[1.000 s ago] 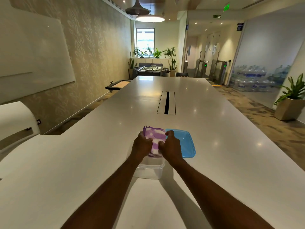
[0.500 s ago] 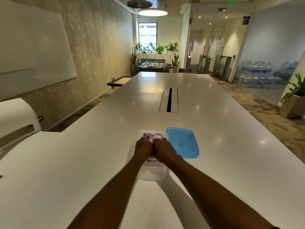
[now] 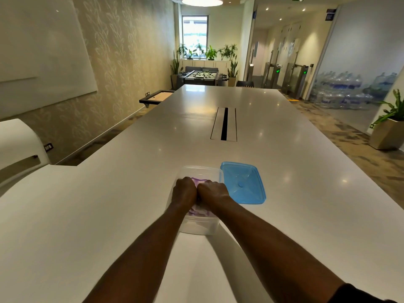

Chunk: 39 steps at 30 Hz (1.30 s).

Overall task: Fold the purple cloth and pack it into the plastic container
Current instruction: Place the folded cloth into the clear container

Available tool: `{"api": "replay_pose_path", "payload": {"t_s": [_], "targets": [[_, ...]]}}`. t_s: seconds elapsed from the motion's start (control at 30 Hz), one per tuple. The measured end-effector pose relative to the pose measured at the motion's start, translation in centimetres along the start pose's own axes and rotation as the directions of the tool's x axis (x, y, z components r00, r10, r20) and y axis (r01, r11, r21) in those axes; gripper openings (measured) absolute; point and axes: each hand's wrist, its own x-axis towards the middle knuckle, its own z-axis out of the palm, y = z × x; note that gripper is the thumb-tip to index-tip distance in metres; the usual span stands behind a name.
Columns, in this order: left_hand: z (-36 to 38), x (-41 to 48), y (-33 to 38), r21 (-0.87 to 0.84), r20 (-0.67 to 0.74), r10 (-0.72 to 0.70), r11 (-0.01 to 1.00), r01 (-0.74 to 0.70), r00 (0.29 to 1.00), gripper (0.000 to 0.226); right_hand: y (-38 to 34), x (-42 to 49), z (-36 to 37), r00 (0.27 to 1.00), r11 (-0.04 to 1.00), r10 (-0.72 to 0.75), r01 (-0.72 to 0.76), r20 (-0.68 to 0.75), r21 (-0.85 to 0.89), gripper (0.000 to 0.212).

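A clear plastic container point(image 3: 202, 171) stands on the white table in front of me. The folded purple and white cloth point(image 3: 198, 182) lies inside it, mostly hidden under my hands. My left hand point(image 3: 184, 192) and my right hand point(image 3: 213, 194) are side by side inside the container, knuckles up, fingers curled down onto the cloth. Only a strip of cloth shows beyond my fingers and another near my wrists.
The blue lid point(image 3: 242, 182) lies flat on the table point(image 3: 109, 204), touching the container's right side. A cable slot point(image 3: 224, 124) is set into the table farther ahead. A white chair back point(image 3: 19, 145) stands at the left. A potted plant point(image 3: 391, 127) is on the floor, right.
My hands have lowered the folded cloth from above the container's rim down into it. The cloth is now deep inside, and the lid has not moved.
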Motion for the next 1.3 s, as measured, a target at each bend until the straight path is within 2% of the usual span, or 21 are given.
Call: {"api": "replay_pose_path", "payload": {"t_s": [0.17, 0.33, 0.5, 0.7, 0.77, 0.83, 0.9, 0.97, 1.07, 1.13, 1.2, 1.3], "targets": [[0.2, -0.1, -0.1, 0.026, 0.052, -0.007, 1.000, 0.005, 0.999, 0.026, -0.1, 0.1, 0.4, 0.999, 0.997, 0.005, -0.002, 0.033, -0.079, 0.035], [0.1, -0.4, 0.4, 0.334, 0.050, 0.073, 0.939, -0.086, 0.996, 0.022, -0.1, -0.1, 0.9, 1.000, 0.996, 0.020, -0.020, 0.006, -0.092, 0.028], [-0.5, -0.2, 1.0, 0.446, 0.058, 0.084, 0.889, -0.101, 0.995, 0.024, 0.1, -0.3, 0.6, 0.999, 1.000, 0.011, -0.011, -0.053, -0.010, 0.024], [-1.6, 0.0, 1.2, 0.398, 0.136, 0.105, 0.905, -0.151, 0.985, 0.019, -0.1, -0.6, 0.0, 0.996, 0.990, 0.012, 0.000, -0.085, 0.141, 0.021], [-2.1, 0.0, 1.5, 0.370, 0.108, 0.128, 0.915, -0.160, 0.986, 0.017, -0.2, -0.7, -0.7, 0.994, 0.976, 0.022, 0.001, -0.107, 0.219, 0.018], [-2.5, -0.2, 2.2, 0.317, 0.035, 0.162, 0.934, -0.165, 0.986, 0.014, 0.1, -1.2, -1.6, 0.978, 0.949, 0.062, 0.003, -0.197, 0.315, 0.018], [-2.7, -0.4, 3.1, 0.236, -0.056, 0.197, 0.955, -0.179, 0.979, 0.015, 1.1, -1.9, -2.3, 0.924, 0.899, 0.185, -0.022, -0.334, 0.437, 0.021], [-2.2, -0.8, 4.2, 0.160, -0.130, 0.251, 0.960, -0.229, 0.959, 0.020, 3.0, -3.0, -2.7, 0.843, 0.837, 0.346, -0.079, -0.412, 0.541, 0.021], [-0.2, -1.6, 6.4, 0.093, -0.154, 0.351, 0.936, -0.340, 0.924, 0.044, 7.0, -4.8, -2.0, 0.771, 0.777, 0.508, -0.218, -0.384, 0.591, 0.015], [1.9, -2.5, 8.0, 0.087, -0.089, 0.424, 0.905, -0.417, 0.901, 0.059, 9.3, -6.0, -0.8, 0.782, 0.764, 0.543, -0.308, -0.307, 0.566, 0.017], [4.3, -3.7, 9.3, 0.043, 0.010, 0.465, 0.884, -0.465, 0.885, 0.068, 11.2, -7.1, 0.7, 0.832, 0.811, 0.502, -0.358, -0.235, 0.464, 0.023], [7.8, -5.0, 10.2, 0.038, 0.164, 0.463, 0.879, -0.474, 0.871, 0.065, 12.9, -8.3, 2.6, 0.914, 0.891, 0.387, -0.338, -0.118, 0.302, 0.035]]}}
